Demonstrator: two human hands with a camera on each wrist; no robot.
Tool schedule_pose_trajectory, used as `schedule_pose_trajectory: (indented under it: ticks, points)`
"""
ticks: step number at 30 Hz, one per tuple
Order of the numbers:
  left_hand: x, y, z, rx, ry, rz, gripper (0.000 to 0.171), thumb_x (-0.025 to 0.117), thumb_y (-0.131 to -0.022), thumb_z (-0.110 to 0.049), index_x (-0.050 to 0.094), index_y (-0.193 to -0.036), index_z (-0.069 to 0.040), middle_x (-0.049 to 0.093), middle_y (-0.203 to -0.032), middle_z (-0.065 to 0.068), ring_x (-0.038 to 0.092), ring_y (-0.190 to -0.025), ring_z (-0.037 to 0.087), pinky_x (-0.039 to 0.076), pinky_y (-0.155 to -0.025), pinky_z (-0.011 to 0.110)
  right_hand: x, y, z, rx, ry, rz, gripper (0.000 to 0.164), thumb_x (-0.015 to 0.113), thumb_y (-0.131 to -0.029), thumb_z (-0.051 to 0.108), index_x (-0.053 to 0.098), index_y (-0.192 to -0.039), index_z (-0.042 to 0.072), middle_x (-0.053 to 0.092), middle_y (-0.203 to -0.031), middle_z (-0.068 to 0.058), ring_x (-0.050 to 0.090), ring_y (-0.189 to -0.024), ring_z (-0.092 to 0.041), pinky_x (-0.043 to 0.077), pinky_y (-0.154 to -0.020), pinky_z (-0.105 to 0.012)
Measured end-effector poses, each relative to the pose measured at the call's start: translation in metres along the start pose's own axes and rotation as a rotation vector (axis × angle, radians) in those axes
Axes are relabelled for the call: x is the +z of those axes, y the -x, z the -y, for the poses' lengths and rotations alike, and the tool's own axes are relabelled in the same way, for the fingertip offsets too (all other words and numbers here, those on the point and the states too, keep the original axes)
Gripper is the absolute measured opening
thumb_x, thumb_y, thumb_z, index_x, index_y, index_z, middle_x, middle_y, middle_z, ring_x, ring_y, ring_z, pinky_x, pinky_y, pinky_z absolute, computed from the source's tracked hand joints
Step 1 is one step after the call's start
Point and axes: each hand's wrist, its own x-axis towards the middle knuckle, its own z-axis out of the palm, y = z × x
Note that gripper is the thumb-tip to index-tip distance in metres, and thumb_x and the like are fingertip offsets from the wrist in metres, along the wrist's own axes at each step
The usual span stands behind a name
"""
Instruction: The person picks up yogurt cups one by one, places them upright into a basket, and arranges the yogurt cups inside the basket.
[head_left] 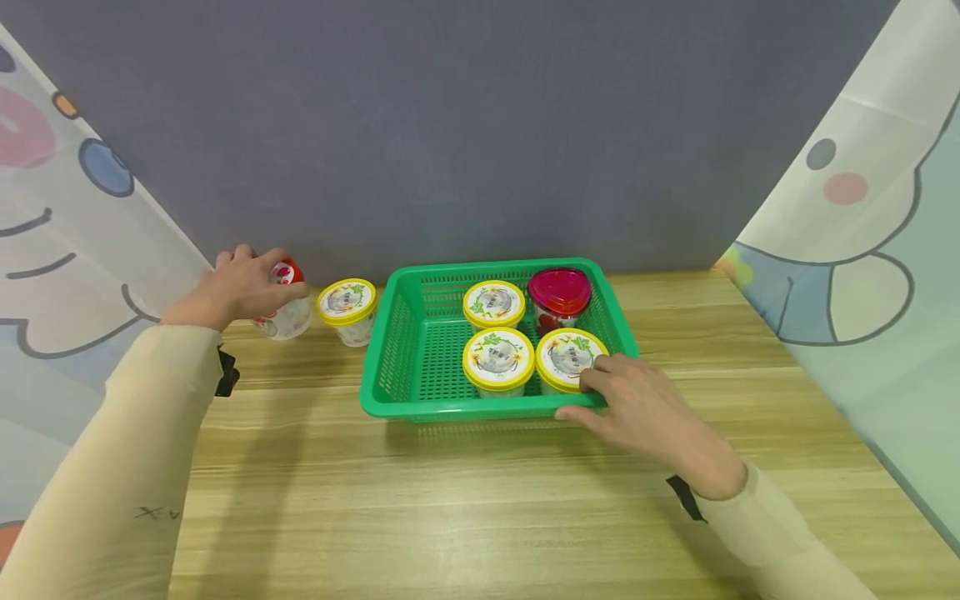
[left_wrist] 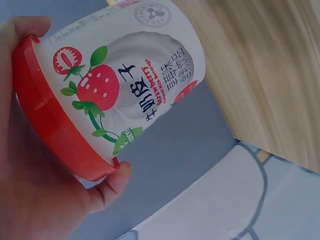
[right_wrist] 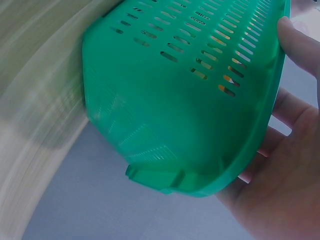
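My left hand (head_left: 243, 287) grips a white tub (left_wrist: 135, 80) by its red lid (left_wrist: 60, 125). Strawberries are printed on its side, and in the head view it is at the table's far left, partly behind the hand. At the front right corner of a green plastic basket (head_left: 435, 408), my right hand (head_left: 637, 408) holds the rim, thumb outside and fingers over the inner side. Inside the basket stand yellow-lidded tubs, one at the back (head_left: 493, 305), one in front (head_left: 498, 360) and one at front right (head_left: 566, 354). Behind the last is a container with a magenta lid (head_left: 559, 292).
Another yellow-lidded tub (head_left: 348, 308) stands on the wooden table (head_left: 450, 508) between the left hand and the basket. A grey panel (head_left: 450, 133) rises along the back. Cartoon-printed cloth (head_left: 847, 250) hangs at both sides.
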Motion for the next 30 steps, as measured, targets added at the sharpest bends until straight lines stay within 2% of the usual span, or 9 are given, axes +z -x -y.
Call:
schedule_pose_trajectory:
  ticks: [14,26,30]
  points:
    - [-0.016,-0.006,-0.025,0.022,-0.011,-0.007,0.072,0.047,-0.094,-0.056,0.037,-0.150,-0.011,0.037,-0.128,0.034,0.035,-0.112,0.053,0.037,-0.083,0.073,0.001,0.000,0.001,-0.008,-0.005,-0.005,0.039,0.084,-0.078,0.048,0.066,-0.082,0.014,0.052,-0.075,0.006,0.047,-0.066,-0.012,0.041,-0.057,-0.029]
    - [-0.024,-0.014,-0.054,0.055,-0.001,-0.012,0.070,0.042,-0.094,-0.053,0.037,-0.152,-0.015,0.037,-0.132,0.032,0.035,-0.114,0.049,0.037,-0.082,0.067,0.000,0.000,0.001,-0.004,-0.003,-0.003,0.039,0.083,-0.079,0.049,0.067,-0.082,0.014,0.053,-0.076,0.006,0.047,-0.067,-0.012,0.042,-0.057,-0.030]
    - [-0.026,-0.018,-0.065,0.069,-0.001,-0.006,0.070,0.041,-0.094,-0.053,0.036,-0.153,-0.016,0.036,-0.134,0.032,0.034,-0.117,0.050,0.037,-0.085,0.069,0.000,0.000,0.000,-0.006,-0.002,-0.003,0.039,0.083,-0.079,0.049,0.067,-0.082,0.014,0.052,-0.076,0.006,0.047,-0.066,-0.012,0.041,-0.057,-0.029]
